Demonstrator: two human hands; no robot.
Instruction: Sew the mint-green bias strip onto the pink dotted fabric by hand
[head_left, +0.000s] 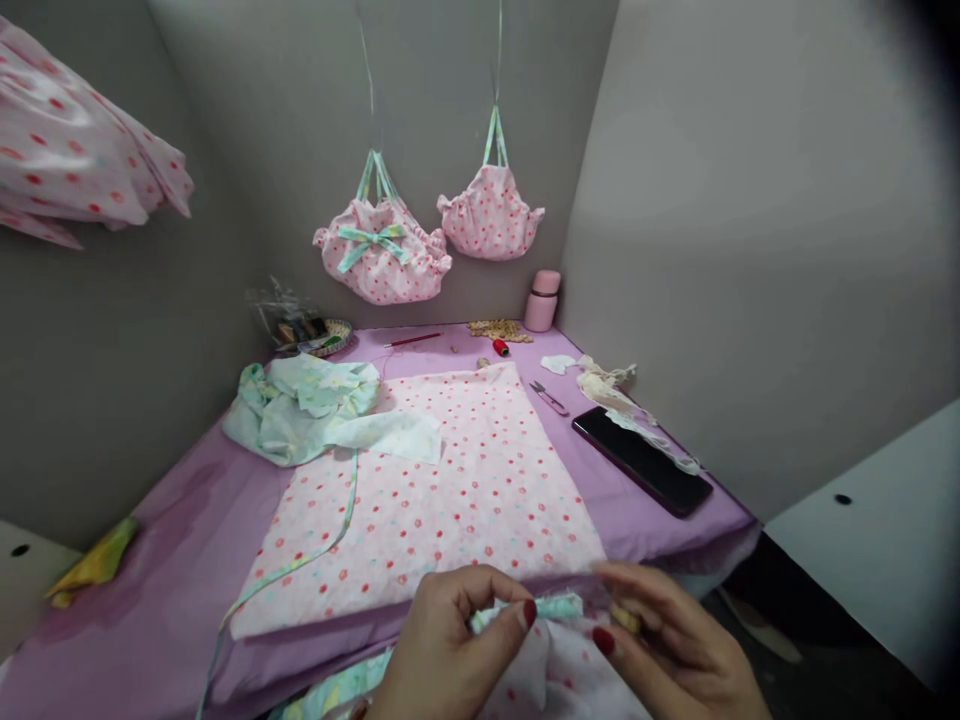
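The left hand [461, 640] has its grip pinched closed on a mint strip [562, 606] along dotted pink fabric [581, 685]. The right hand [682, 650], at three o'clock from it, has thumb and forefinger parted, with no firm hold visible; a yellow object [627, 618] at its fingers is too blurred to name. If the left pinch slackens, the strip could slip out of line. At twelve o'clock, a dotted sheet [442, 510] covers the tabletop [172, 560]; at ten, a ribbon [330, 545] trails over the near edge, where a sleeve could snag it.
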